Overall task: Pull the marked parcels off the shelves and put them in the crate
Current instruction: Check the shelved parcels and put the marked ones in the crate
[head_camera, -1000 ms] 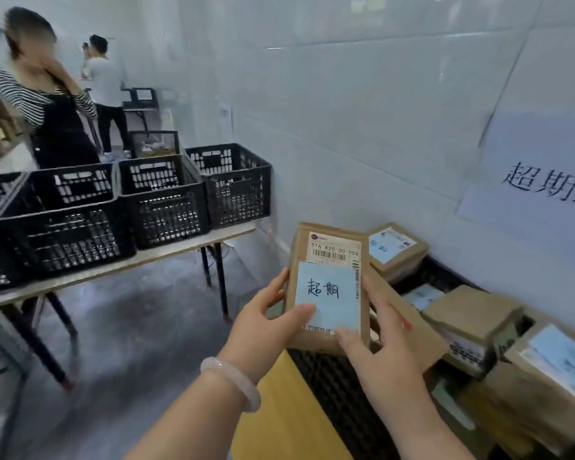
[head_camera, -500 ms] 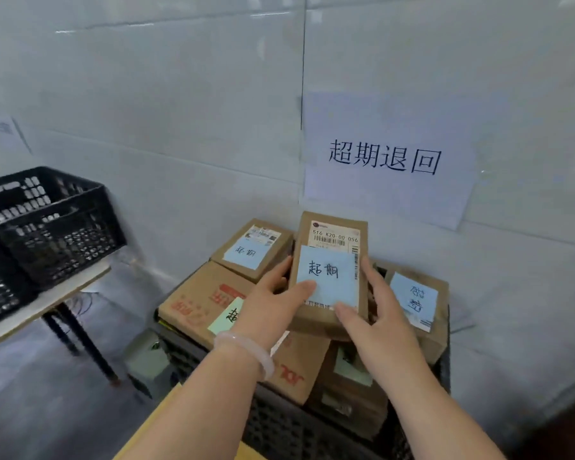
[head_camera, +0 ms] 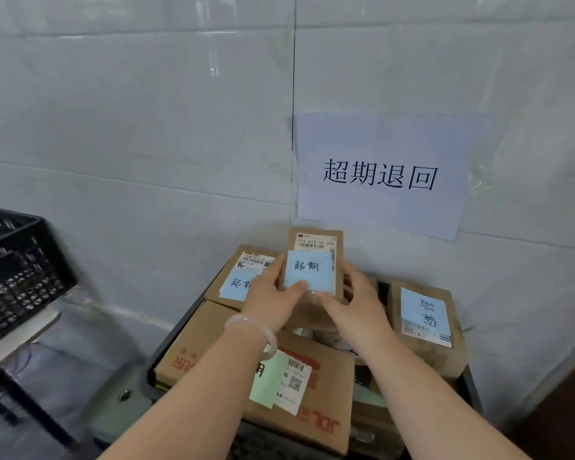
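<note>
The small cardboard parcel [head_camera: 316, 242] with a blue note [head_camera: 309, 272] is held tilted up over the full black crate [head_camera: 175, 330], near the wall. The left hand [head_camera: 273, 300] pinches its left edge, thumb on the note. The right hand [head_camera: 356, 303] clasps its right side. A second parcel [head_camera: 243, 277] lies at its 9 o'clock, a third parcel [head_camera: 425, 320] at 4, and a paper sign [head_camera: 379, 175] hangs at 1.

Below the one wall sign [head_camera: 379, 175], four cardboard parcels [head_camera: 326, 393] show their faces, the upright parcel [head_camera: 314, 242] among them; those underneath are too hidden to count. Three bear blue notes [head_camera: 309, 270], one a green note [head_camera: 266, 380]. Two hands: left hand [head_camera: 273, 303], right hand [head_camera: 356, 307]. One bracelet [head_camera: 253, 327]. One black crate [head_camera: 173, 340] sits under the sign, and at least one more crate [head_camera: 17, 273] far left of it.
</note>
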